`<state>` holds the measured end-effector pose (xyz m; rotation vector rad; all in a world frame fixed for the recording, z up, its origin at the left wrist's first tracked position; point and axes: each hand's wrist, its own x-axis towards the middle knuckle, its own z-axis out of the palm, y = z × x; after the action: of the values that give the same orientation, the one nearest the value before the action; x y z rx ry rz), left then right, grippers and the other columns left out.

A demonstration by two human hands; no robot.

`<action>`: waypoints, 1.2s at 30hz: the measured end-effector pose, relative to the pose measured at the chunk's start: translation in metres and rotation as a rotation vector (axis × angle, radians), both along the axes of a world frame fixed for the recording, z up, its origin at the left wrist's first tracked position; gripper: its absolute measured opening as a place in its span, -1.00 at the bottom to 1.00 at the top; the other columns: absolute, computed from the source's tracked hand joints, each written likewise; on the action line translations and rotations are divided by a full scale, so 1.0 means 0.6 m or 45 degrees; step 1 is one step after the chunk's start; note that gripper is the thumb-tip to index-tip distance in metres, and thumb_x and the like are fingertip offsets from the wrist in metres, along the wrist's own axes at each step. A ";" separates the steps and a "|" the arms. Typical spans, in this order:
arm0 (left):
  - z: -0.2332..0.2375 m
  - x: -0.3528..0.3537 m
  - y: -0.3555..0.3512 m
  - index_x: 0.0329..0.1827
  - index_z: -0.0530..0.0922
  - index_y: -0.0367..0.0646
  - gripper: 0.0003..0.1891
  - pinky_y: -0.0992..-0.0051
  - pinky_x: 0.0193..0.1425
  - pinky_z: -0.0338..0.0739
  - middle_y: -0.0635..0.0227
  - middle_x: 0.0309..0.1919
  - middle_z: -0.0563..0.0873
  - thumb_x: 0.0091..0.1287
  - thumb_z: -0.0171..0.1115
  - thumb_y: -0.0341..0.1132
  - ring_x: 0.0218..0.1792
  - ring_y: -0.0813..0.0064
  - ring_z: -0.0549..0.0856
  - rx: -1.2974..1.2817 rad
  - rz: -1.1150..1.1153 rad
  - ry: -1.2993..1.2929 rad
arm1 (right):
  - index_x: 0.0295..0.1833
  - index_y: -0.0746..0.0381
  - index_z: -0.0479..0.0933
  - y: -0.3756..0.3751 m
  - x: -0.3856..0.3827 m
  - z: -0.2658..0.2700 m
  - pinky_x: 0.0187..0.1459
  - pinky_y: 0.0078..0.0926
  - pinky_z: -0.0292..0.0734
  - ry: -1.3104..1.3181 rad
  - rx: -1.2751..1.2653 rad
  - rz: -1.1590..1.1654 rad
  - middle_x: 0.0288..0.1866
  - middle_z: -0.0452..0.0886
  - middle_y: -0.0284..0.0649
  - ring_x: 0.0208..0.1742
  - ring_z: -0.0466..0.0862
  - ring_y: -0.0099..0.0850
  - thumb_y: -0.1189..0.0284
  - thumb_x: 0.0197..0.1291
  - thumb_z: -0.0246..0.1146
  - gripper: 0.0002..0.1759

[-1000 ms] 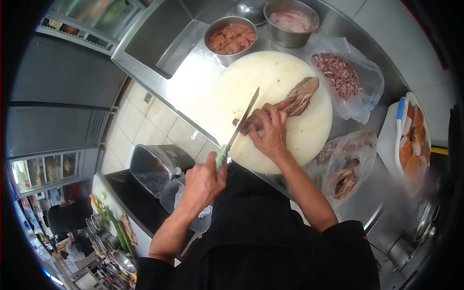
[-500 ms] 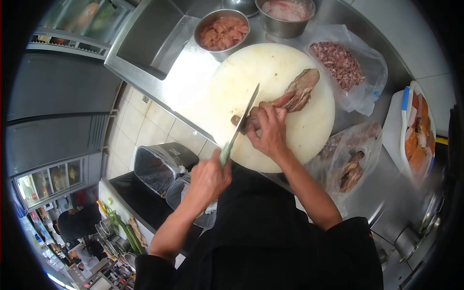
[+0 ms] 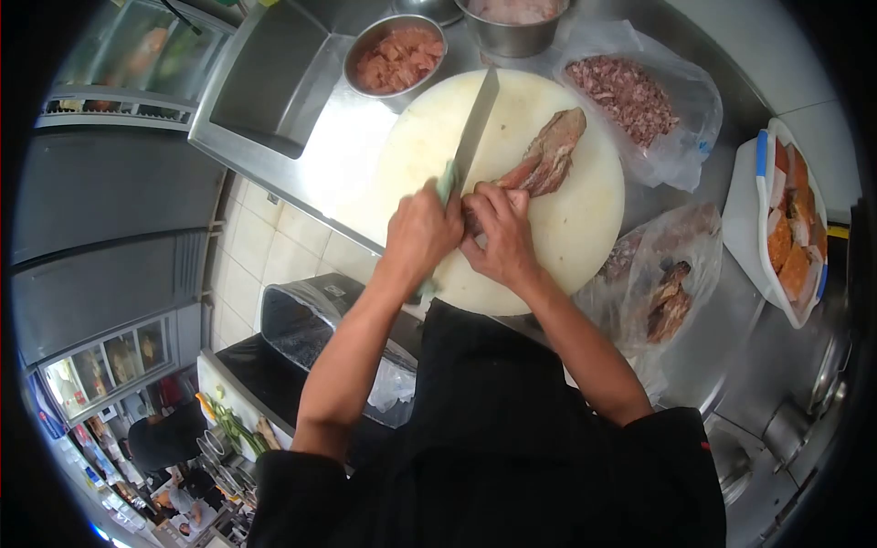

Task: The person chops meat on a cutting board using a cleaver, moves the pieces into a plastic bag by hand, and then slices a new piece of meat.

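My left hand (image 3: 422,228) is closed round the pale green handle of a kitchen knife (image 3: 479,119). The blade points toward the far side of a round white cutting board (image 3: 585,233). Beside it, the bent fingers of my right hand (image 3: 502,228) press on the near end of a long piece of browned meat (image 3: 551,160). This meat lies slantwise on the board, its far end uncovered. Knife edge and meat come close together by my fingers; whether they touch is hidden.
Behind the board stand a metal bowl of cut meat (image 3: 400,62) and a pot (image 3: 512,36). To the right are a bag of chopped meat (image 3: 623,99), a bag of meat pieces (image 3: 671,301) and a white tub (image 3: 749,196). A lined bin (image 3: 301,320) stands at left.
My left hand has moved the knife forward and to the right, nearer my right hand. My right hand still holds the meat. The whole view has shifted slightly.
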<state>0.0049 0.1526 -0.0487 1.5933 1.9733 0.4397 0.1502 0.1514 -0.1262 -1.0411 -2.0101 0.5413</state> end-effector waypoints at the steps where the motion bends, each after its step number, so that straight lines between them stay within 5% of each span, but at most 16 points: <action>1: 0.011 -0.002 0.004 -0.06 0.59 -0.39 -0.63 -0.10 -0.10 0.60 -0.33 -0.40 0.69 0.47 0.18 -0.14 -0.23 -0.35 0.70 0.016 0.000 0.007 | 0.05 0.21 0.53 0.003 0.001 0.001 0.19 -0.16 0.37 0.018 -0.010 0.016 0.15 0.50 -0.13 0.07 0.45 -0.05 0.41 0.02 0.33 -0.59; 7: 0.117 -0.007 -0.055 -0.06 0.53 -0.36 -0.62 -0.04 -0.18 0.58 -0.23 -0.50 0.69 0.53 0.14 -0.10 -0.33 -0.31 0.72 -0.112 0.252 -0.056 | 0.06 0.22 0.52 0.001 0.002 -0.001 0.19 -0.11 0.39 0.076 -0.088 0.004 0.18 0.52 -0.10 0.07 0.44 -0.01 0.41 0.08 0.33 -0.61; 24: 0.110 -0.026 -0.219 -0.05 0.51 -0.30 -0.76 -0.16 -0.37 0.56 -0.27 -0.61 0.61 0.46 0.21 -0.26 -0.48 -0.35 0.66 -0.243 -0.006 0.158 | 0.05 0.24 0.55 0.003 -0.002 0.002 0.15 -0.17 0.38 0.073 -0.074 -0.021 0.11 0.57 -0.10 0.06 0.47 -0.07 0.43 0.01 0.35 -0.58; 29: 0.071 -0.013 -0.159 -0.13 0.54 -0.30 -0.78 -0.16 -0.37 0.57 -0.26 -0.61 0.62 0.46 0.21 -0.27 -0.48 -0.35 0.65 -0.187 -0.012 0.141 | 0.01 0.22 0.55 -0.001 -0.005 -0.001 0.14 -0.22 0.39 0.077 -0.037 -0.059 0.09 0.58 -0.14 0.03 0.46 -0.08 0.40 0.02 0.33 -0.61; 31: 0.052 -0.007 -0.115 -0.14 0.55 -0.32 -0.77 -0.11 -0.27 0.52 -0.29 -0.51 0.62 0.51 0.13 -0.27 -0.34 -0.37 0.65 -0.186 -0.028 0.122 | 0.01 0.22 0.54 0.000 -0.004 -0.003 0.14 -0.21 0.39 0.049 -0.041 -0.054 0.10 0.57 -0.13 0.03 0.46 -0.07 0.40 0.00 0.34 -0.61; 36: 0.062 -0.021 -0.180 -0.08 0.57 -0.31 -0.75 -0.15 -0.31 0.59 -0.29 -0.58 0.63 0.46 0.20 -0.25 -0.44 -0.35 0.67 -0.186 -0.038 0.140 | 0.01 0.22 0.53 0.001 -0.005 0.003 0.14 -0.19 0.39 0.057 -0.076 -0.067 0.11 0.56 -0.14 0.02 0.46 -0.07 0.41 -0.01 0.35 -0.59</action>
<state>-0.0079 0.0445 -0.0115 1.5819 2.0102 0.1952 0.1469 0.1521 -0.1241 -1.1049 -1.9329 0.5943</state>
